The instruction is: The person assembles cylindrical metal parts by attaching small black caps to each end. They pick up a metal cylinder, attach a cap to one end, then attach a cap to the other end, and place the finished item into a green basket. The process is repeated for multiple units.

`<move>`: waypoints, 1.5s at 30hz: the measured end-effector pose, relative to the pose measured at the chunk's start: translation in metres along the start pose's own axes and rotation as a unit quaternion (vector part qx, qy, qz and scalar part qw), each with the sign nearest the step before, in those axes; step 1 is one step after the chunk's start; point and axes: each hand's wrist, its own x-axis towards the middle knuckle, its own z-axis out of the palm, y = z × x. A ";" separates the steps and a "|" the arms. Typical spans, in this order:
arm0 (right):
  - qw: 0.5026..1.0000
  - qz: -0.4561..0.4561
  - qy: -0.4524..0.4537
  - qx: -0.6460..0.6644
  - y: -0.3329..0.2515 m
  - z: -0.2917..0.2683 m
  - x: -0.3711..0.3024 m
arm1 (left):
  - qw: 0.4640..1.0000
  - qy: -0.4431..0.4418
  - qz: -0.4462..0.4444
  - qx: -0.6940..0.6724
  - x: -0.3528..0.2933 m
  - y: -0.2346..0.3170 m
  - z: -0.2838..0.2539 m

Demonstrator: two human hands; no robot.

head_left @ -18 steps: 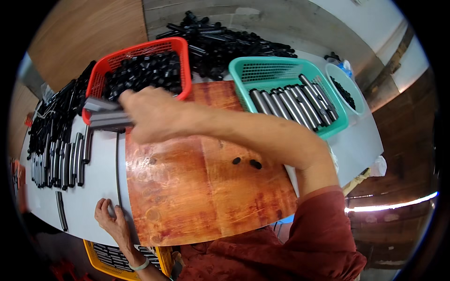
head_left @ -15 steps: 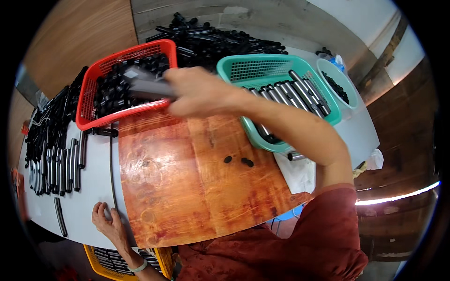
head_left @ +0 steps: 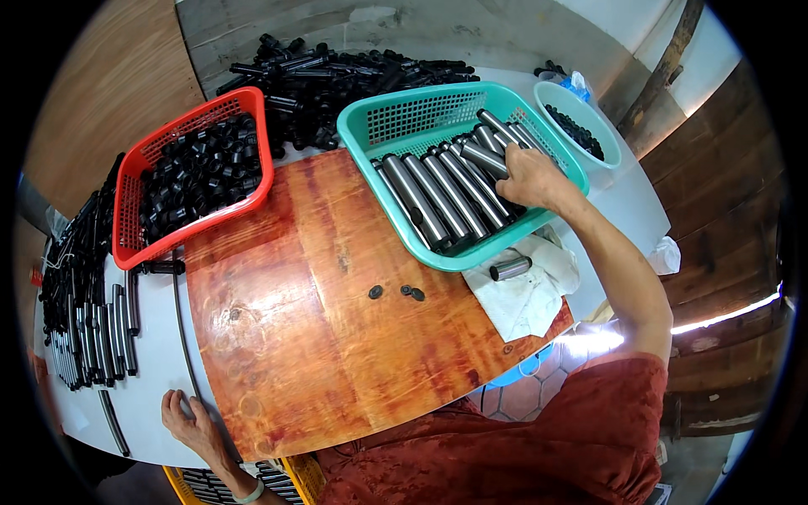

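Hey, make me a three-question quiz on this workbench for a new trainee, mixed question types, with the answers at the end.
1. Multiple choice: the right hand grips a grey metallic tube. Over which container?
A: the red basket
B: the teal basket
C: the yellow crate

2. True or false: the short metallic tube lies on the white cloth.

3. Fill the gap: the left hand rests to the ____ of the wood-grain board, as the wearer sees it.

Key: 1: B. 2: True. 3: left.
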 end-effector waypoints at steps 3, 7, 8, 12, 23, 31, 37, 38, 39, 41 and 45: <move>1.000 0.019 0.000 0.013 -0.005 -0.004 -0.007 | 1.000 -0.001 0.008 0.006 -0.001 0.003 -0.002; 1.000 0.001 0.029 -0.012 -0.006 0.002 -0.018 | 1.000 -0.004 0.009 0.007 -0.002 -0.001 -0.001; 0.999 0.015 0.021 -0.021 -0.013 -0.001 -0.021 | 1.000 -0.004 0.010 0.009 -0.002 -0.002 -0.001; 0.997 0.036 -0.013 -0.068 -0.037 -0.014 -0.024 | 1.000 -0.001 -0.003 -0.009 -0.002 -0.001 0.000; 0.996 -0.006 0.062 -0.059 -0.044 -0.001 -0.009 | 1.000 0.006 0.006 0.015 -0.001 0.002 0.000; 0.986 0.042 0.131 0.089 -0.013 -0.008 0.024 | 1.000 -0.015 -0.022 -0.002 -0.002 0.005 -0.004; 0.978 -0.073 0.170 0.100 0.059 0.024 0.108 | 0.999 -0.022 -0.021 -0.011 0.002 0.003 0.001; 0.981 -0.081 0.152 0.090 0.069 0.032 0.119 | 0.999 -0.023 -0.021 -0.015 0.002 0.003 0.002; 0.983 -0.092 0.132 0.082 0.068 0.033 0.124 | 1.000 -0.022 -0.019 -0.009 0.001 0.001 0.001; 0.989 -0.082 0.083 0.094 0.073 0.032 0.126 | 1.000 -0.022 -0.014 0.000 0.001 -0.004 0.001; 0.991 -0.062 0.037 0.112 0.071 0.019 0.115 | 1.000 -0.020 -0.022 -0.007 -0.001 -0.008 0.001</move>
